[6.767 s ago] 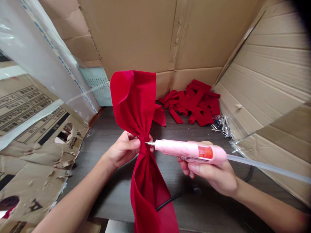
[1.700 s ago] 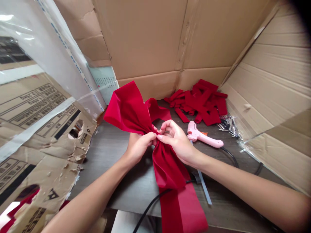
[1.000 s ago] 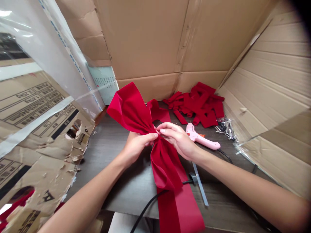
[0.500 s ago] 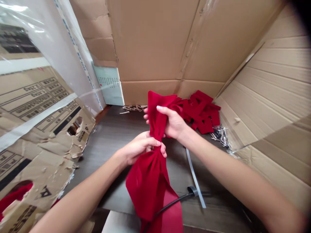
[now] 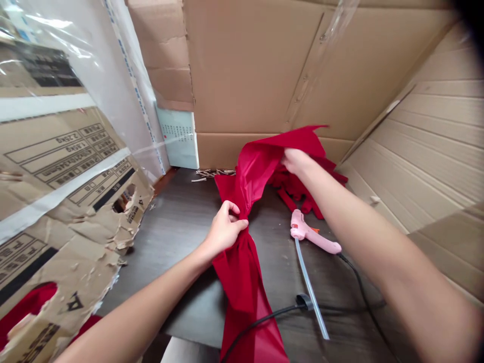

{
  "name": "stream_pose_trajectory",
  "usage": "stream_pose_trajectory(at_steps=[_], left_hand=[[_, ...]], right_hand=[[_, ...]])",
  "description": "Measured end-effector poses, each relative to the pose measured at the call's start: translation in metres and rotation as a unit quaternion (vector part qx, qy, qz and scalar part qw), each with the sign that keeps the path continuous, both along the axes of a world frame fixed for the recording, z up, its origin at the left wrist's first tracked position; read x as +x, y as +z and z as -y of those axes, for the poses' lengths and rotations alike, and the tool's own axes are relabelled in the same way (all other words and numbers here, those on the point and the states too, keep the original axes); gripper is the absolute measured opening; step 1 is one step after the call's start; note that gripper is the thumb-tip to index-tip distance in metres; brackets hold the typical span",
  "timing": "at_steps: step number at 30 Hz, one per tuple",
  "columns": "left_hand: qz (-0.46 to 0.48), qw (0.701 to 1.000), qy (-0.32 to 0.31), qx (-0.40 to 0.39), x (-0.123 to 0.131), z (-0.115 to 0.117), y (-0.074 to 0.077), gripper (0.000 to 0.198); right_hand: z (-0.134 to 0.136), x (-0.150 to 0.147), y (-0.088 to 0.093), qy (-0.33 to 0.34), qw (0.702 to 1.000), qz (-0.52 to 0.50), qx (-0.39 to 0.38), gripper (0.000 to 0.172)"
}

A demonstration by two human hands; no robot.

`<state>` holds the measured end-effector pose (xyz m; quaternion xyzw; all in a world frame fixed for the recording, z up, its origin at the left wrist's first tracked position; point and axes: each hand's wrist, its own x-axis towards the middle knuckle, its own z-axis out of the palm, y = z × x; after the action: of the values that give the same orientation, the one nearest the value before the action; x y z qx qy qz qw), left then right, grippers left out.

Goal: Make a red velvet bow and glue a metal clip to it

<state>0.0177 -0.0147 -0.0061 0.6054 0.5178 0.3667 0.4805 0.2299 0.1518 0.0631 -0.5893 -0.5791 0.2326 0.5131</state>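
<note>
The left hand is clenched round the pinched waist of a wide red ribbon, curled tightly over the gathered cloth. The right hand reaches to the far right and lifts the ribbon's upper length, which was bunched in a tight fold a moment ago and now fans open above the waist. Cloth hides part of this hand, so I cannot tell whether it pinches the ribbon or only supports it. The lower length falls toward the near edge of the dark wood counter.

Right of the ribbon, a pink hot glue gun lies on its side, a translucent glue stick running from its rear across a black power cord. Farther off, a heap of red fabric strips sits against a cardboard box wall, and torn cardboard lines the left.
</note>
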Motion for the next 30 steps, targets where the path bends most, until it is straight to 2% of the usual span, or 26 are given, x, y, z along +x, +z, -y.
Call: stream_pose_trajectory(at_steps=[4, 7, 10, 13, 14, 15, 16, 18, 21, 26, 30], left_hand=[[-0.091, 0.995, 0.01, 0.045, -0.006, -0.006, -0.006, 0.019], [-0.141, 0.988, 0.006, 0.062, -0.01, -0.005, -0.006, 0.016], [-0.22, 0.972, 0.013, 0.088, -0.013, -0.001, -0.001, 0.013], [-0.317, 0.942, -0.009, 0.11, -0.015, 0.002, 0.004, 0.011], [-0.336, 0.935, -0.02, 0.114, -0.016, 0.002, 0.006, 0.012], [-0.345, 0.931, -0.03, 0.116, -0.017, 0.002, 0.007, 0.012], [-0.351, 0.928, -0.038, 0.116, -0.019, 0.001, 0.008, 0.013], [-0.361, 0.924, -0.053, 0.113, -0.021, -0.002, 0.01, 0.014], [-0.359, 0.924, -0.072, 0.107, -0.025, -0.007, 0.01, 0.017], [-0.346, 0.928, -0.081, 0.112, -0.027, -0.011, 0.008, 0.025], [-0.339, 0.93, -0.081, 0.116, -0.026, -0.011, 0.007, 0.023]], right_hand=[[0.001, 0.001, -0.017, -0.05, 0.984, 0.141, -0.092, 0.024], [0.013, -0.01, -0.018, -0.032, 0.966, 0.236, -0.102, 0.023], [0.039, -0.029, -0.012, 0.091, 0.946, 0.303, -0.068, 0.017], [0.08, -0.046, -0.019, 0.247, 0.908, 0.338, -0.024, 0.014], [0.094, -0.049, -0.025, 0.299, 0.887, 0.351, -0.008, 0.01], [0.108, -0.051, -0.033, 0.362, 0.852, 0.374, 0.05, 0.013], [0.12, -0.052, -0.041, 0.386, 0.838, 0.372, 0.098, 0.016], [0.137, -0.049, -0.057, 0.381, 0.85, 0.33, 0.157, 0.021], [0.147, -0.04, -0.074, 0.363, 0.864, 0.287, 0.2, 0.026], [0.146, -0.029, -0.085, 0.402, 0.837, 0.289, 0.234, 0.035], [0.147, -0.024, -0.09, 0.402, 0.817, 0.331, 0.246, 0.038]])
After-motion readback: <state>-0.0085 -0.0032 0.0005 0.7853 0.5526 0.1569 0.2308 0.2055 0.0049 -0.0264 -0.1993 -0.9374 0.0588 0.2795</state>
